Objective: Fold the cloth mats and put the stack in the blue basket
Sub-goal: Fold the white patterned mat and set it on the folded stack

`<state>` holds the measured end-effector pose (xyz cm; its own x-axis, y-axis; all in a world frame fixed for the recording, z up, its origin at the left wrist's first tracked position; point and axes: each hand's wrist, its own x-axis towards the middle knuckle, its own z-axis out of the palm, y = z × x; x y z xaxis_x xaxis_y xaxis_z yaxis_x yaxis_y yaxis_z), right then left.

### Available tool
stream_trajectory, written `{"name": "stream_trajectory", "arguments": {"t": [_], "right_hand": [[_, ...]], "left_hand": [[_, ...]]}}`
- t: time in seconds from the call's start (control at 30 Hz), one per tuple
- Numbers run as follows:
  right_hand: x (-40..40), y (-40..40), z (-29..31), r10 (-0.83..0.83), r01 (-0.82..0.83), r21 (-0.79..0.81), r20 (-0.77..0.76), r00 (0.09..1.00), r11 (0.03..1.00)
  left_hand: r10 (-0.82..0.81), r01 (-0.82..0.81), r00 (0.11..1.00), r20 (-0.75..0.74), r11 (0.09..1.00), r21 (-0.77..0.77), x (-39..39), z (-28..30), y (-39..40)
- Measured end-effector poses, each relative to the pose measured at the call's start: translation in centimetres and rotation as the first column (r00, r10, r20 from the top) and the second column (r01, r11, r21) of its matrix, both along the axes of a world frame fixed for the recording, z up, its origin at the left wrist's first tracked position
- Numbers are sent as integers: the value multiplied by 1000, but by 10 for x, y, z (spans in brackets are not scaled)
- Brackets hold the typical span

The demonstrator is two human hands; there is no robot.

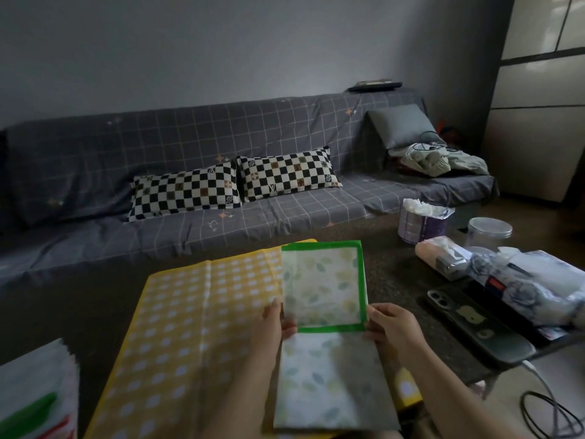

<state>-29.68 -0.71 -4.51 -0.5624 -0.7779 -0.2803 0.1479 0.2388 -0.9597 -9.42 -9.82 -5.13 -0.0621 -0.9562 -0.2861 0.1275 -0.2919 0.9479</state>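
Slippage looks the main risk: the green-bordered leaf mat (326, 286) is held mid-fold over the table (395, 280), pinched at its crease by the left hand (275, 324) at nine o'clock and the right hand (392, 327) at three, thumbs on top. If either pinch loosens, the raised half could flop and skew the edges. The yellow checked mat (196, 312) lies flat beneath, unfolded, at ten o'clock. Fingers under the cloth are hidden. No blue basket shows; the striped thing (34, 397) at eight o'clock is cut off.
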Motion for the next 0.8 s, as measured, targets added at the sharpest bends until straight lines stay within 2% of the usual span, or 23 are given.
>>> {"name": "stream_trajectory", "arguments": {"t": [0.1,0.23,0.37,0.4,0.47,0.6,0.67,0.73,0.8], "right_hand": [[-6,3,-4,51,-46,-60,72,996,997],[-8,9,2,116,-101,-86,186,976,991],[-8,17,10,107,-103,-34,157,982,994],[-8,18,12,126,-126,-12,115,985,992],[-6,23,14,193,-189,68,-62,979,980],[4,33,25,311,-255,195,-358,880,947],[8,35,27,352,-283,212,-490,797,935],[13,35,22,387,-306,238,-632,672,922],[18,34,16,387,-317,237,-703,597,918]], "left_hand": [[-33,37,995,-95,999,37,4,7,7],[-76,77,983,-166,997,3,14,14,18],[-166,163,981,-103,986,-38,26,11,20],[-209,204,975,-73,977,-61,29,11,20],[-258,260,966,24,962,-85,32,11,21],[-274,317,921,278,940,-123,36,7,23],[-287,369,880,379,915,-165,38,1,23],[-273,418,822,499,885,-205,37,-1,25],[-225,466,745,628,849,-248,31,1,29]]}}
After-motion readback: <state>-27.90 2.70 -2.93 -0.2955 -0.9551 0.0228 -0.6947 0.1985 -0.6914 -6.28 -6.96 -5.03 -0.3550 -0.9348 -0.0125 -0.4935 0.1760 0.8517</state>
